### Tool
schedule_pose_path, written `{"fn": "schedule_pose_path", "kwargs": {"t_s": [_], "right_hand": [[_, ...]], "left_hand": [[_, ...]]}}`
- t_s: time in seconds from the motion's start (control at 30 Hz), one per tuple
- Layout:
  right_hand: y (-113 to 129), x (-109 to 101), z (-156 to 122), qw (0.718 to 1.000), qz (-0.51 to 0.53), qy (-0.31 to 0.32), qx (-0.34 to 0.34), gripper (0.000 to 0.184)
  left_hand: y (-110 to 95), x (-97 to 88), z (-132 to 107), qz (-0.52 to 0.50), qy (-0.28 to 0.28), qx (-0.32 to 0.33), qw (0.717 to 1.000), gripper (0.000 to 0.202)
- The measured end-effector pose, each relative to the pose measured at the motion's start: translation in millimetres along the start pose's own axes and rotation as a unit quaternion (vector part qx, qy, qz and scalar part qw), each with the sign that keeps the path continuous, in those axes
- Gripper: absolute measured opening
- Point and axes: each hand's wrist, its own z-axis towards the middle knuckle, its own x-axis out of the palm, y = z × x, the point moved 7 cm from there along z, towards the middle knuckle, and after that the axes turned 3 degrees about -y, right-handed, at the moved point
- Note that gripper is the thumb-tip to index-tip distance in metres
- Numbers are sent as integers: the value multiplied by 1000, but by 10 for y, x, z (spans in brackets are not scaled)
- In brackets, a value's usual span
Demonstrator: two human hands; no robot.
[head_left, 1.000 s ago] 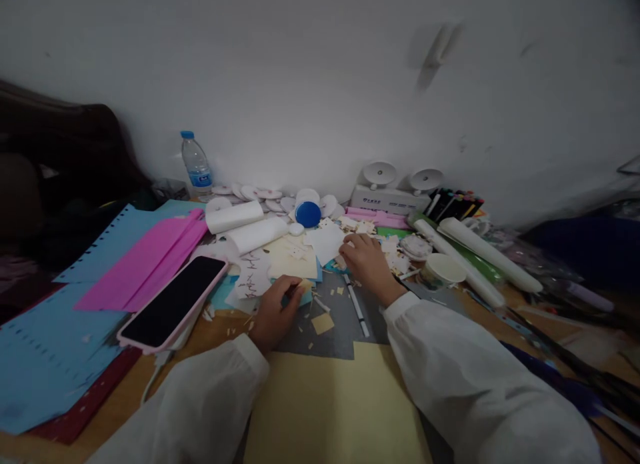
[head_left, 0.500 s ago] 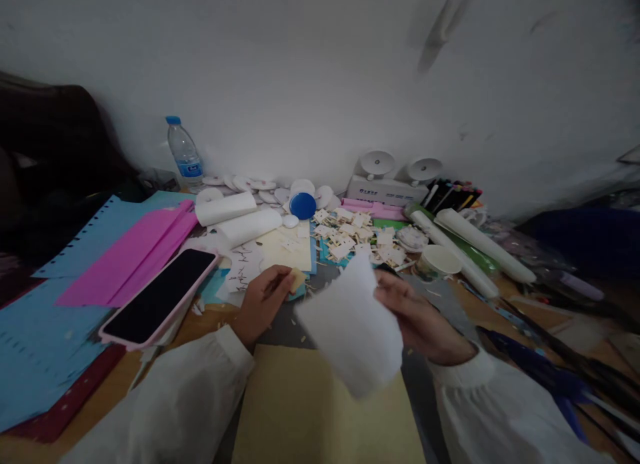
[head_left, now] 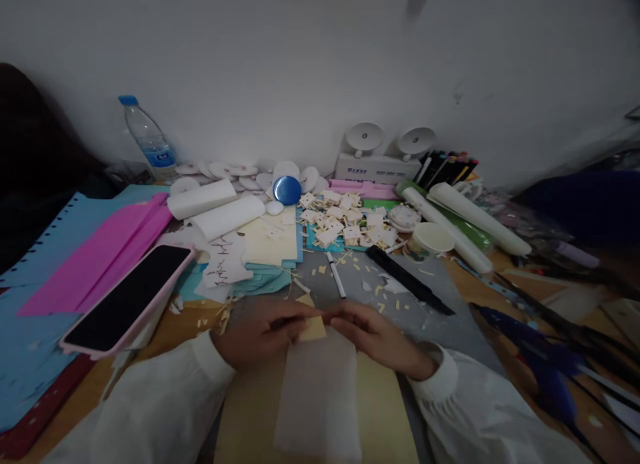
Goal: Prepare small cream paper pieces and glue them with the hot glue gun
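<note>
My left hand (head_left: 267, 334) pinches a small yellow piece of paper (head_left: 314, 329) between thumb and fingers. Close against it, my right hand (head_left: 373, 331) has its fingers bent together, the tips meeting the left fingertips near the paper's upper right corner. Whether the right fingers grip anything is hidden. Below both hands a white sheet (head_left: 320, 401) lies on a larger yellow sheet (head_left: 387, 411). Beyond the hands, a white pen (head_left: 336, 275) and a black marker (head_left: 410, 279) lie on the grey mat (head_left: 450, 334) among small paper scraps.
Many small cream cut-outs (head_left: 333, 217) are heaped at the back, beside a round blue disc (head_left: 287, 191). To the left are a phone (head_left: 133, 297), pink paper (head_left: 100, 251) and a water bottle (head_left: 150, 141). A paper cup (head_left: 433, 239) and a blue glue gun (head_left: 535, 357) stand out at right.
My right hand has laid the white sheet down on the yellow sheet and let go of it. Both hands have come together around the small yellow piece. The view has shifted slightly.
</note>
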Motion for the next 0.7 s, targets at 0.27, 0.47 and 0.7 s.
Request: {"fn": "schedule_pose_path", "kwargs": {"t_s": [0.27,0.47,0.7], "right_hand": [[35,91,-45,994,-91,-19,-54,21],[92,31,-74,988,-118,-56,-77,15],[296,-6,-173,982,-94,-83,-140,11]], "left_hand": [[-62,71,14,116,-2,50,992,36],[-136,159,9,172,52,133,975,19],[-195,56,-12,188,-48,71,978,36]]}}
